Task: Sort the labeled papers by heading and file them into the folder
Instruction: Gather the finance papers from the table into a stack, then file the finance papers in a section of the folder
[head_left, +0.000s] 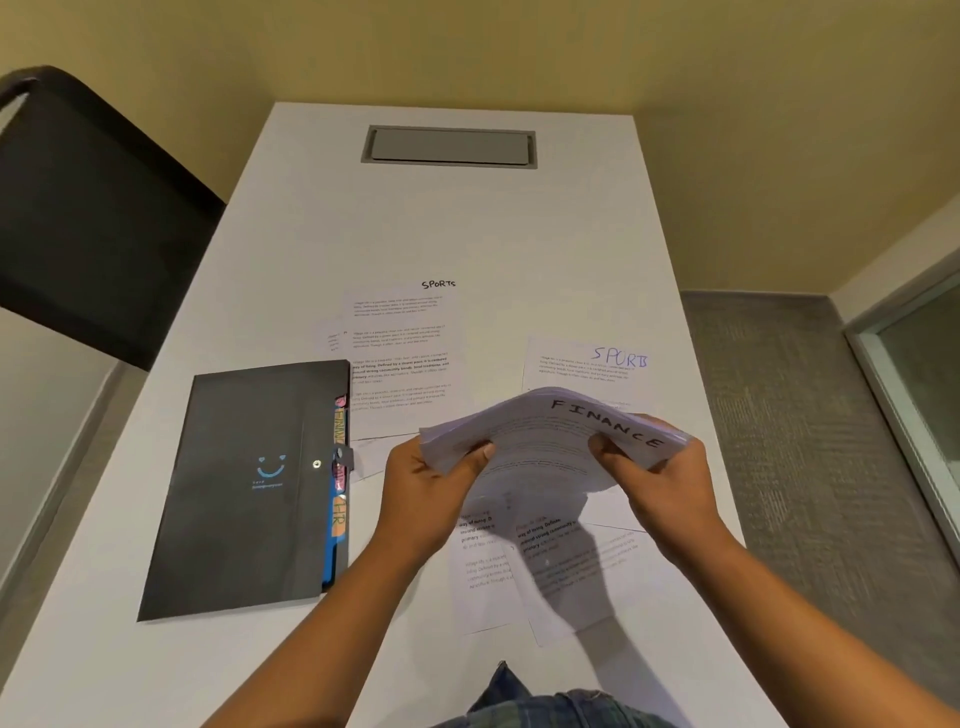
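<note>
I hold a bent stack of papers (540, 441) above the white table (441, 234); its top sheet is headed FINANCE. My left hand (431, 488) grips the stack's left edge and my right hand (660, 478) grips its right edge. A sheet headed SPORTS (402, 353) lies flat on the table beyond the stack, and a second SPORTS sheet (587, 364) lies to the right, partly hidden by the stack. More printed sheets (545, 566) lie under my hands. The black folder (249, 488) lies closed at the left, with coloured tabs at its right edge.
A black chair (88, 208) stands at the table's left. A grey cable hatch (449, 145) is set into the far end of the table. Carpet floor (805, 441) and a glass panel lie to the right.
</note>
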